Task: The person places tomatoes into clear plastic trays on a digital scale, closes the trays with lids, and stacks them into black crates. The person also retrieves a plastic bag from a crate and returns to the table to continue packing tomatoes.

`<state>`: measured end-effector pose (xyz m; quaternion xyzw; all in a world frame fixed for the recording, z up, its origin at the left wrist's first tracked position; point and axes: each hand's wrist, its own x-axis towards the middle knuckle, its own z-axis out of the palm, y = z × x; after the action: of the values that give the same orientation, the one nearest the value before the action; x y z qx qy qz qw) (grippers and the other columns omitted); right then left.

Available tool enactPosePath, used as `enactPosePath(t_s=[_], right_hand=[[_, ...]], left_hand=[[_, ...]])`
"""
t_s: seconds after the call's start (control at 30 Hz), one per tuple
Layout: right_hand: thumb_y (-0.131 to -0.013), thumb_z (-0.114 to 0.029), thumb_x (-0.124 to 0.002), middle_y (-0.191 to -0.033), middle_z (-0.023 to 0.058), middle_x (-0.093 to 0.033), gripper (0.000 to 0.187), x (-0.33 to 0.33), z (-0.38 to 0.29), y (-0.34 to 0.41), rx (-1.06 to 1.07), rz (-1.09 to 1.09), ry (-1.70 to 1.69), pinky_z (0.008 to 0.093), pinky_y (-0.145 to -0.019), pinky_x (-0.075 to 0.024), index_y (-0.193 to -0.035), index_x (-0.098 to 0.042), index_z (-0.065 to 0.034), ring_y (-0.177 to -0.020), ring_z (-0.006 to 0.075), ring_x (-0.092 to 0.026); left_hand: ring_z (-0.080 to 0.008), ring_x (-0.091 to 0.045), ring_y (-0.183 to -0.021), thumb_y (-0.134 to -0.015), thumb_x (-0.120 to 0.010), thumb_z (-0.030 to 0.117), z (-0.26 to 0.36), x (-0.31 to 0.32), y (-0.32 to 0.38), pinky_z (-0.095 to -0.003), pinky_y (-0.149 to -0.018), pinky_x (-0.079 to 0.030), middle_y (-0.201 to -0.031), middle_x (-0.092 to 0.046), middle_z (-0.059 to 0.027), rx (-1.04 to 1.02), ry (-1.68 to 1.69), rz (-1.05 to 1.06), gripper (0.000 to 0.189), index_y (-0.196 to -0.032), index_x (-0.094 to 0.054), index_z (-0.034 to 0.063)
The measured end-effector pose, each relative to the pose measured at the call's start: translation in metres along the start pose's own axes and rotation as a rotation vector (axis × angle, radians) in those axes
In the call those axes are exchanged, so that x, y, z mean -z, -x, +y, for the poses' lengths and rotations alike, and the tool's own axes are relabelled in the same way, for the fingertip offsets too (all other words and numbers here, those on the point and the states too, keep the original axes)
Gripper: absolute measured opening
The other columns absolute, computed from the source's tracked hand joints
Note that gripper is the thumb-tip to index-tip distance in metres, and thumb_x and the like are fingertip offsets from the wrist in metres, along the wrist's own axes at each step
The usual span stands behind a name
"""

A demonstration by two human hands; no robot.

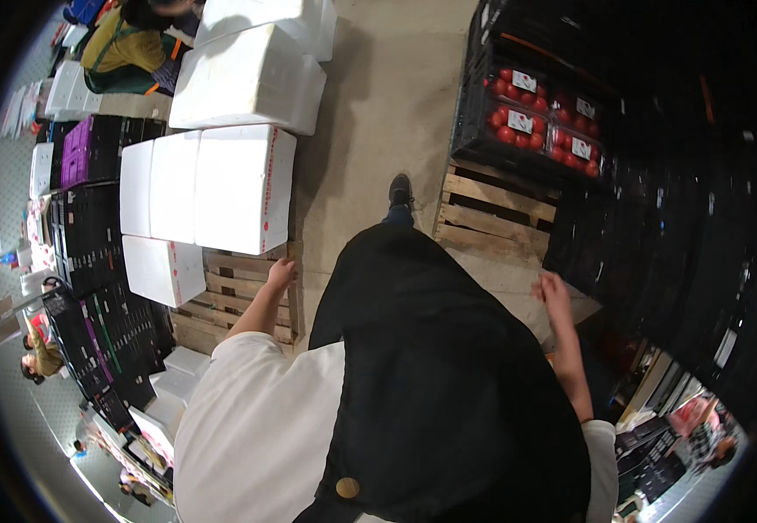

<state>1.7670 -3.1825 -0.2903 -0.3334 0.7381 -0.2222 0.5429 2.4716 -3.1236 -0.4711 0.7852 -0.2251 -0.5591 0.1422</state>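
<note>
My left hand (282, 273) hangs beside my body with its fingers loosely curled, over the edge of a wooden pallet (241, 297). White foam boxes (234, 186) are stacked on and beyond that pallet. On the other side my right hand (551, 287) is lifted a little and slightly blurred, near a stack of black plastic crates (587, 248); nothing shows in it. Farther ahead on the right, a black crate holds clear packs of red tomatoes (519, 124), above a second wooden pallet (496, 209).
A concrete floor aisle (391, 98) runs ahead between the stacks, with my shoe (401, 189) on it. More foam boxes (241, 78) stand ahead at left, a person in a yellow top (120, 49) beyond them. Black crates (87, 229) and a purple one (84, 150) line the left.
</note>
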Motion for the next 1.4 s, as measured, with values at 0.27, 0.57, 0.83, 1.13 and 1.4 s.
enactPosePath(t_s=[0.27, 0.57, 0.83, 1.13, 1.4], right_hand=[[-0.094, -0.038, -0.062, -0.102, 0.013, -0.064, 0.04, 0.068, 0.533, 0.259, -0.649, 0.171, -0.227, 0.0408, -0.07, -0.054, -0.12, -0.057, -0.0073, -0.087, 0.0263, -0.064], [-0.094, -0.03, -0.058, -0.109, 0.018, -0.068, 0.042, -0.088, 0.591, 0.287, -0.448, 0.213, -0.191, 0.0438, -0.084, -0.0539, -0.126, -0.056, -0.0037, -0.099, 0.0303, -0.066], [-0.098, -0.05, -0.054, -0.094, 0.0158, -0.071, 0.056, -0.239, 0.386, 0.313, -0.549, 0.263, -0.427, 0.0345, -0.078, -0.0506, -0.113, -0.069, 0.0019, -0.086, 0.0223, -0.066], [-0.093, -0.061, -0.054, -0.103, 0.0191, -0.073, 0.068, -0.387, 0.373, 0.385, -0.775, 0.272, -0.466, 0.0412, -0.085, -0.0501, -0.111, -0.07, 0.0028, -0.098, 0.033, -0.068], [-0.096, -0.043, -0.054, -0.105, 0.0179, -0.072, 0.048, -0.543, 0.437, 0.448, -0.967, 0.179, -0.716, 0.0415, -0.088, -0.0518, -0.108, -0.069, 0.0011, -0.1, 0.0318, -0.067]], left_hand=[[-0.0186, -0.066, -0.075, -0.098, -0.054, 0.026, 0.111, -0.119, 0.057, -0.0306, -0.065, -0.052, -0.091, -0.069, -0.0103, -0.364, -0.143, -0.222, 0.035, -0.12, -0.06, 0.0], [-0.0205, -0.068, -0.076, -0.095, -0.057, 0.033, 0.08, -0.163, 0.072, -0.0349, -0.073, -0.054, -0.086, -0.07, -0.0117, -0.462, -0.618, -0.369, 0.038, -0.111, -0.065, -0.0001], [-0.0172, -0.064, -0.071, -0.097, -0.053, 0.03, 0.102, -0.135, 0.006, -0.0326, -0.069, -0.053, -0.082, -0.066, -0.0074, -0.361, -0.878, -0.505, 0.032, -0.103, -0.065, 0.0003], [-0.0226, -0.067, -0.078, -0.097, -0.047, 0.056, 0.108, -0.118, -0.054, -0.0387, -0.07, -0.052, -0.081, -0.069, -0.0111, -0.423, -1.535, -0.787, 0.061, -0.09, -0.071, 0.0008], [-0.0234, -0.068, -0.089, -0.095, -0.053, 0.058, 0.098, -0.131, 0.087, -0.0404, -0.079, -0.053, -0.1, -0.073, -0.0148, 0.189, -1.133, -0.98, 0.06, -0.111, -0.07, 0.0022]])
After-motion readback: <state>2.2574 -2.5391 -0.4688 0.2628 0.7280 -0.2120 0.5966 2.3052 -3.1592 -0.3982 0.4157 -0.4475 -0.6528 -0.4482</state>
